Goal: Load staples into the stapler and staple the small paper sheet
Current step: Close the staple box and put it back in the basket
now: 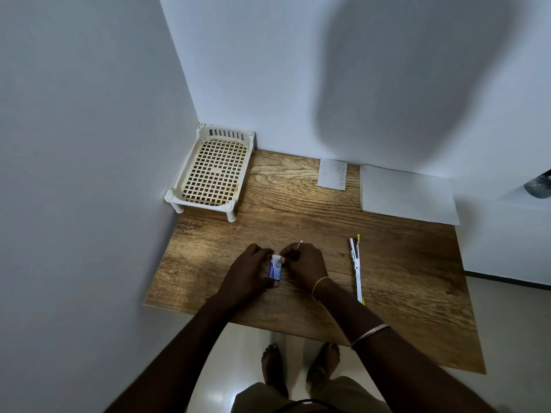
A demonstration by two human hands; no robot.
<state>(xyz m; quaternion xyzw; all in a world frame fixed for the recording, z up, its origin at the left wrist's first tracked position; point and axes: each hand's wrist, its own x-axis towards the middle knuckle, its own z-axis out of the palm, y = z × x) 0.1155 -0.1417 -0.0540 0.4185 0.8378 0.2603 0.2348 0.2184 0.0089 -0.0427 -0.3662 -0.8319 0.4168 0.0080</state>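
A small blue and white staple box (275, 268) rests on the wooden table (298, 210), near its front edge. My left hand (249, 272) grips the box from the left. My right hand (304, 263) pinches the box's white end flap with its fingertips; whether it holds staples is hidden. The stapler (356, 268) lies swung fully open in a long thin line, white with yellow tips, to the right of my right hand. The small paper sheet (332, 174) lies flat at the back of the table against the wall.
A cream plastic lattice tray (213, 171) on short legs stands in the back left corner. A larger white paper stack (407, 193) lies at the back right. Walls close the left and back sides. My bare feet show below the table's front edge.
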